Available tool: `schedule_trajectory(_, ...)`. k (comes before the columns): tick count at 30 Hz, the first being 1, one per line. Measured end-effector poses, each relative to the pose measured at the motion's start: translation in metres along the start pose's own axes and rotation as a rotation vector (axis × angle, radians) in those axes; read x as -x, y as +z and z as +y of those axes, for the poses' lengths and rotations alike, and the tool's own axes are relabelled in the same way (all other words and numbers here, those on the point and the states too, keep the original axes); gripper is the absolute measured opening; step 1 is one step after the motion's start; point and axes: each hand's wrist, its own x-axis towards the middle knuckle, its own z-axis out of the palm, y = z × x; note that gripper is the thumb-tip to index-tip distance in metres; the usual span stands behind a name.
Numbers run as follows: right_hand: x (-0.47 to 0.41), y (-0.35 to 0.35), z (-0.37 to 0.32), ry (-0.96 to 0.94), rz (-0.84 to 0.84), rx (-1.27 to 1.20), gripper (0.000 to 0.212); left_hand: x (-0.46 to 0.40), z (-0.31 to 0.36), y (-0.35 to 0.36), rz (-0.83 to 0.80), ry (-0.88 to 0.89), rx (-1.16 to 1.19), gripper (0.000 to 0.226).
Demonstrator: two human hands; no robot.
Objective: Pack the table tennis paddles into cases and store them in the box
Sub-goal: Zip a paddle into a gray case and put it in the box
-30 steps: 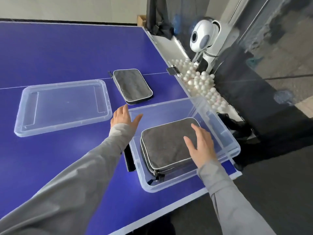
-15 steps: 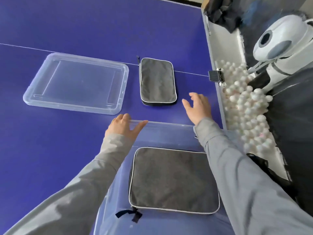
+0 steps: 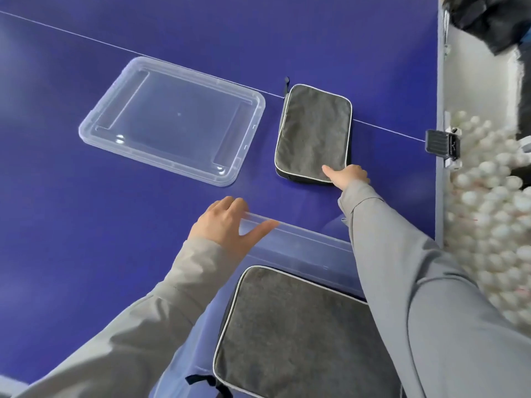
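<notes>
While the left hand (image 3: 227,222) rests flat and open on the box (image 3: 298,248) rim, the right hand (image 3: 346,175) pinches the second case (image 3: 313,133) beyond the box. Next, I think: lift it in beside the first case (image 3: 293,334).

Both arms stretched forward, grey sleeves

The left hand (image 3: 227,222) lies flat with straight fingers and the thumb spread to the side. The right hand (image 3: 346,175) reaches further out, thumb extended, its other fingers hidden from the camera

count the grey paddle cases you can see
2: one case lies on the table beyond the box, the right hand touching its near corner; the other case lies inside the clear box. Others may be hidden.
</notes>
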Motion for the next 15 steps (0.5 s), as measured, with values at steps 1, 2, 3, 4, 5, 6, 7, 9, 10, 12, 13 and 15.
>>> schedule_trajectory(1, 0.000, 0.000, -0.004, 0.010, 0.000, -0.085, 0.079, 0.000, 0.000, 0.000, -0.008, -0.004, -0.004, 0.058)
schedule_trajectory(2, 0.000, 0.000, -0.007, 0.035, -0.005, -0.233, 0.075, 0.000, 0.000, -0.001, -0.013, -0.005, -0.008, 0.058)
schedule_trajectory(3, 0.001, -0.003, -0.009, 0.069, -0.018, -0.427, 0.071, 0.000, 0.000, -0.001, -0.017, -0.005, -0.013, 0.058)
schedule_trajectory(4, 0.005, -0.007, -0.012, 0.097, -0.041, -0.630, 0.067, 0.000, 0.001, -0.002, -0.020, -0.004, -0.018, 0.058)
schedule_trajectory(5, 0.008, -0.012, -0.014, 0.104, -0.060, -0.803, 0.064, 0.000, 0.001, -0.002, -0.022, -0.003, -0.022, 0.059)
schedule_trajectory(6, 0.012, -0.017, -0.015, 0.086, -0.056, -0.916, 0.060, 0.000, 0.001, -0.002, -0.024, -0.001, -0.024, 0.059)
schedule_trajectory(7, 0.016, -0.024, -0.016, 0.052, -0.032, -0.968, 0.055, -0.001, 0.001, -0.002, -0.029, -0.004, -0.029, 0.059)
schedule_trajectory(9, 0.027, -0.038, -0.017, -0.027, 0.021, -1.018, 0.042, -0.001, 0.001, -0.002, -0.041, -0.009, -0.041, 0.059)
schedule_trajectory(10, 0.035, -0.045, -0.017, -0.059, 0.035, -1.039, 0.038, -0.001, 0.001, -0.002, -0.041, -0.007, -0.049, 0.059)
schedule_trajectory(12, 0.057, -0.059, -0.012, -0.118, 0.053, -1.057, 0.033, 0.000, 0.003, -0.002, -0.036, -0.003, -0.055, 0.058)
schedule_trajectory(13, 0.072, -0.065, -0.007, -0.150, 0.068, -1.054, 0.031, 0.000, 0.004, -0.003, -0.033, -0.004, -0.051, 0.057)
schedule_trajectory(15, 0.103, -0.074, 0.003, -0.217, 0.101, -1.041, 0.031, 0.000, 0.003, -0.005, -0.019, -0.011, 0.013, 0.053)
